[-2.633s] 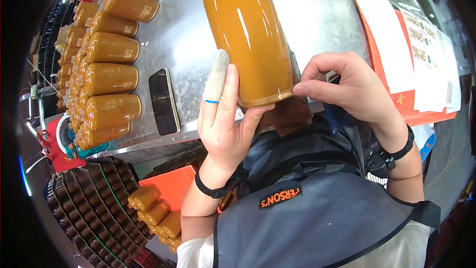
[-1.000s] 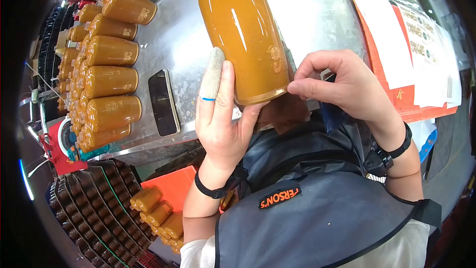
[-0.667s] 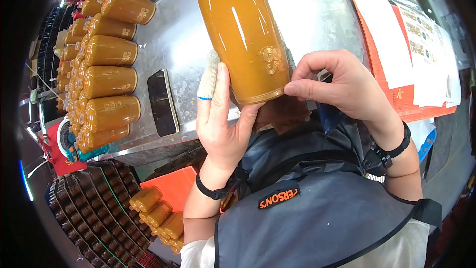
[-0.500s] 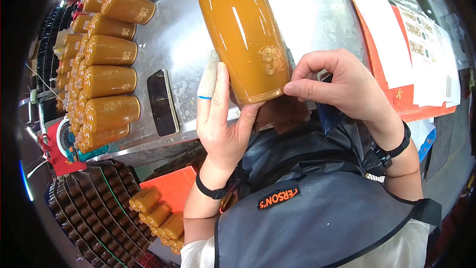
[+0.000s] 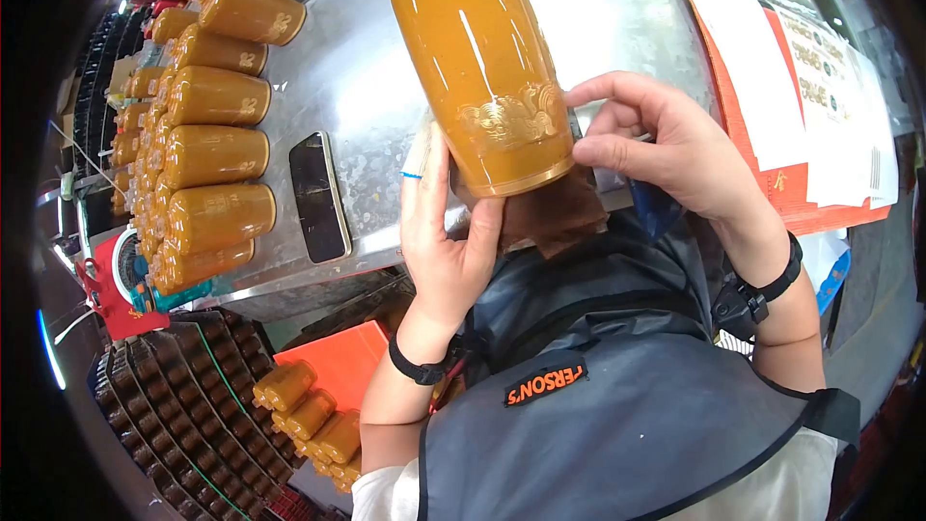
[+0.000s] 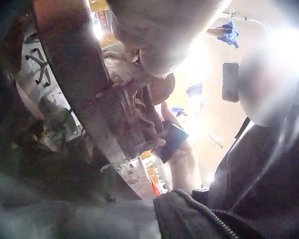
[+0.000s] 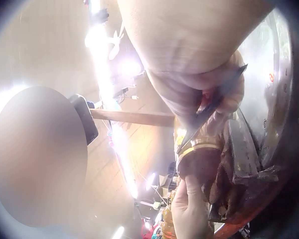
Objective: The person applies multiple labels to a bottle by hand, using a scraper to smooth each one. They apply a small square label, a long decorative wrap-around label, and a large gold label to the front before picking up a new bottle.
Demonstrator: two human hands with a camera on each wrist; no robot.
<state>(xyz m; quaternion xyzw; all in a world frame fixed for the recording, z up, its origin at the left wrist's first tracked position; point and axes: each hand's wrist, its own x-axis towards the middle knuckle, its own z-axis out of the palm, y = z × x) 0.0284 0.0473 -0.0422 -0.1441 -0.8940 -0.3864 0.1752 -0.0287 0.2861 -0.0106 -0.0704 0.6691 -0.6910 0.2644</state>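
Note:
A large amber bottle (image 5: 477, 48) with a raised gold design near its base lies tilted in the head view, neck pointing away. My left hand (image 5: 449, 251) holds its base end, thumb at the bottom rim and fingers along the left side; a white knitted finger cover (image 5: 420, 150) sits on one finger. Thumb and index fingertip of my right hand (image 5: 675, 145) are right at the bottle's lower right side. Its other fingers curl around a dark blue sheet (image 5: 656, 209), which hangs below the palm. In the right wrist view, the bottle's base (image 7: 199, 162) shows above the left thumb.
Rows of similar bottles (image 5: 217, 154) lie stacked at the left of the metal table (image 5: 371, 125), beside a phone (image 5: 320, 198). Brown cloth (image 5: 555, 222) lies under the bottle's base. Printed sheets (image 5: 820, 106) lie at right. More bottles (image 5: 309, 415) lie lower left.
The bottle has turned, bringing the gold design into view and across its front. My right hand has risen slightly and its index finger has straightened toward the bottle. The left hand shifted slightly right.

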